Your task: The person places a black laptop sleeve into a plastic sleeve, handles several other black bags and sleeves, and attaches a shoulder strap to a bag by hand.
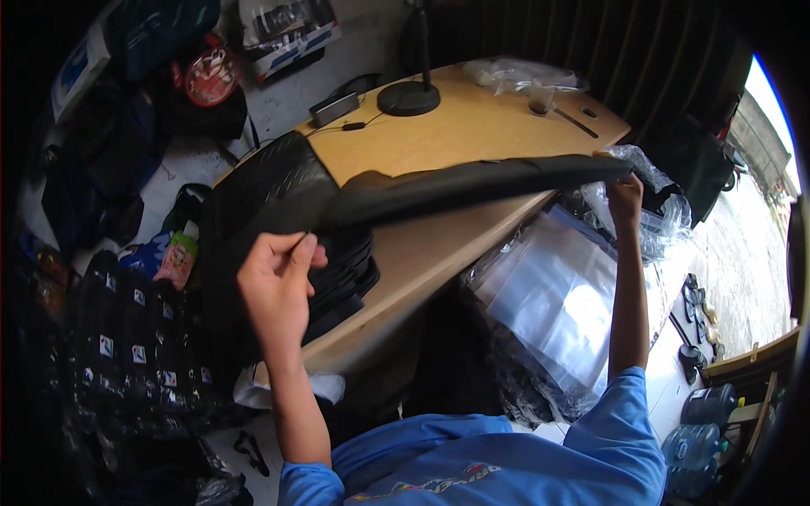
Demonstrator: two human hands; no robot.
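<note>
Between the hands point(278, 278) point(624, 201), a long black item point(481, 187), its left end indistinct.

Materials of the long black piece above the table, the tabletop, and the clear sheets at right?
Long black piece: probably fabric or synthetic leather, mostly matte; shows little shine, blur leaves type open.

Tabletop: wood or wood-look laminate, satin; tan colour, soft sheen.

Clear sheets: likely thin plastic film, glossy; see-through with bright glare.
</note>
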